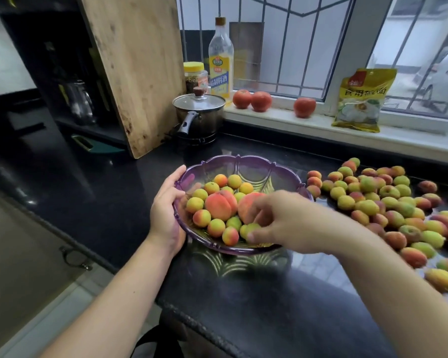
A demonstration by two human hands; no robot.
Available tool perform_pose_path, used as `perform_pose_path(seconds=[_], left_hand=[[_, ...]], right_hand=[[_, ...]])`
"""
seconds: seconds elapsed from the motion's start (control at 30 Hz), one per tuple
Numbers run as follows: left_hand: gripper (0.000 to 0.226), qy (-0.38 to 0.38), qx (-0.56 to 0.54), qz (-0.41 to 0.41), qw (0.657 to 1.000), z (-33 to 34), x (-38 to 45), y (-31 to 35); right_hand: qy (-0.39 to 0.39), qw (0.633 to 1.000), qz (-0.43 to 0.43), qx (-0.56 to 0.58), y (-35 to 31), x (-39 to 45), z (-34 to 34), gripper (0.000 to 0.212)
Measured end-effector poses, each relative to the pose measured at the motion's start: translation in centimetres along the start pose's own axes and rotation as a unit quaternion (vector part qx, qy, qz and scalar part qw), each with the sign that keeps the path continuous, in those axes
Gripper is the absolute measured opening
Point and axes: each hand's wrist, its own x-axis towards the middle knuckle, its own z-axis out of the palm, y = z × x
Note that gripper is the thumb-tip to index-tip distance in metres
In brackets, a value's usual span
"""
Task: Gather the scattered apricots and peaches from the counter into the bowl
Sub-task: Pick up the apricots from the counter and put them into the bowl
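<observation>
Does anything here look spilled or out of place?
Yes: dozens of small apricots and peaches lie loose across the black counter to the right of the purple bowl, some near the front edge. Only a small share is in the bowl. Nothing looks broken or wet.

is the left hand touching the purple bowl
Touching. The head view shows the left hand gripping the purple bowl's left rim, thumb hooked over the edge.
</observation>
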Motion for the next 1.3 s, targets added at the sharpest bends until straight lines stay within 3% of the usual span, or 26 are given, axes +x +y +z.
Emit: perform_pose_path(seconds=[0.3,0.47,0.8,0.87,0.93,1.03,1.13,1.2,1.3], left_hand=[[0.057,0.007,0.001,-0.002,1.0,0.1,-0.4,0.5],[0.05,0.004,0.017,-0.008,1.0,0.2,-0.3,0.5],[0.059,-0.009,0.002,-0.005,1.0,-0.1,0.0,0.2],[0.06,-0.012,-0.007,-0.005,1.0,-0.2,0.2,0.1],[0.06,-0.009,-0.005,-0.003,1.0,-0.4,0.4,-0.1],[0.048,0.006,-0.009,-0.01,1.0,-0.6,1.0,0.1],[0.027,-0.012,-0.036,-0.041,0.998,-0.4,1.1,0.6],[0.036,-0.04,-0.047,-0.06,0.996,-0.2,0.7,0.8],[0.043,-0.044,-0.051,-0.068,0.995,0.0,0.4,0.7]], right_hand=[[0.026,0.995,0.032,-0.091,-0.4,2.0,2.0,0.024],[0.02,0.994,0.026,-0.105,-0.9,2.2,2.3,0.021],[0.003,0.995,0.027,-0.092,-1.0,1.3,1.2,0.018],[0.061,0.997,0.03,-0.035,-0.3,0.7,-0.7,0.012],[0.185,0.981,0.05,0.038,1.2,0.6,-3.1,0.009],[0.324,0.935,0.14,0.012,6.4,2.6,-4.6,0.009],[0.235,0.939,0.216,-0.131,11.7,5.7,-2.3,0.016],[0.182,0.946,0.203,-0.175,13.1,7.0,-0.4,0.025],[0.219,0.94,0.182,-0.186,12.7,6.8,1.1,0.013]])
